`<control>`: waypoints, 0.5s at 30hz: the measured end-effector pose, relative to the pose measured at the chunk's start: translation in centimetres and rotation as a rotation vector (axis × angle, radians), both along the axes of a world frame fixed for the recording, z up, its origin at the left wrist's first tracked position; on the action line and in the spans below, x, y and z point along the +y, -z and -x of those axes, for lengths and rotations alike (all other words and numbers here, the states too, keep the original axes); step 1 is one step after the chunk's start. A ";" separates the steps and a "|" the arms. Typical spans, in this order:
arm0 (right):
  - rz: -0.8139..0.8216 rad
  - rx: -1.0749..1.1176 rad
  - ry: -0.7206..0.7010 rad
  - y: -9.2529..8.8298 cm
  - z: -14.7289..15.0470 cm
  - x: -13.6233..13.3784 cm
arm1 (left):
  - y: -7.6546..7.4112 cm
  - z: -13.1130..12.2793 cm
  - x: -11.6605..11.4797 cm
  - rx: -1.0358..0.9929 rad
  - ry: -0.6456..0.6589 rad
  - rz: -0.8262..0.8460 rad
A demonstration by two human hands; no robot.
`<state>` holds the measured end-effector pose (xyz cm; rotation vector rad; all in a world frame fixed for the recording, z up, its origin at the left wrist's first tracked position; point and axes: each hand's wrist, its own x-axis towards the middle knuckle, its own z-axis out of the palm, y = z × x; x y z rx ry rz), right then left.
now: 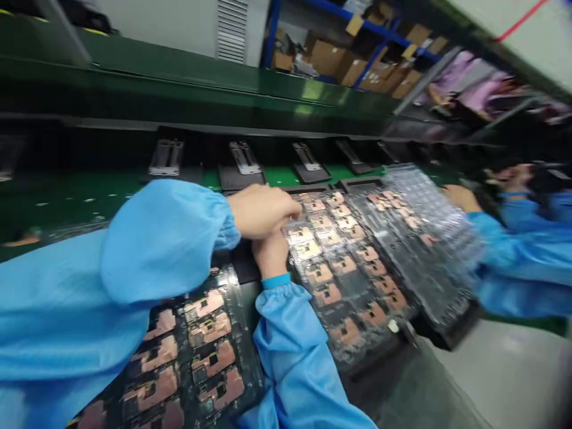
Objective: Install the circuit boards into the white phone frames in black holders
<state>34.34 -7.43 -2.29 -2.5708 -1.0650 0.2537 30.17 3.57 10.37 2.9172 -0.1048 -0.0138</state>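
Observation:
My left hand (263, 208) reaches in from the left in a blue sleeve. Its fingers are curled in at the left edge of a clear plastic tray (353, 292) of copper-coloured circuit boards. Whatever it may hold is too small or hidden to make out. Directly below it and partly covered is my right hand (271, 253), with a blue cuff at the wrist; its fingers are out of sight behind the left hand. Another tray of similar boards (214, 351) lies under and beside my left sleeve.
At right, another person's hand (462, 198) is by a tilted clear plastic tray (429, 202), above a further tray of boards (402, 238). Phone-like frames on black holders (245, 159) line the green bench behind. Shelves with cardboard boxes (328, 56) stand beyond.

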 end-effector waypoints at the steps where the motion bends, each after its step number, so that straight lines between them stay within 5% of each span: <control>1: -0.002 -0.003 0.020 0.0 -0.1 -0.1 | -0.2 1.2 1.9 -0.008 -0.067 0.002; 4: -0.003 -0.015 0.032 -0.1 -0.4 -0.2 | 0.4 8.1 8.4 -0.056 -0.390 0.025; 7: 0.016 -0.025 0.057 -0.2 -0.4 0.2 | 3.3 16.5 12.1 0.052 -0.684 0.089; 11: 0.069 -0.048 0.122 -0.5 0.0 1.3 | 7.5 23.4 11.8 0.130 -0.783 0.118; 15: 0.076 -0.049 0.119 -0.5 0.2 1.8 | 8.7 27.1 11.5 0.081 -0.879 0.085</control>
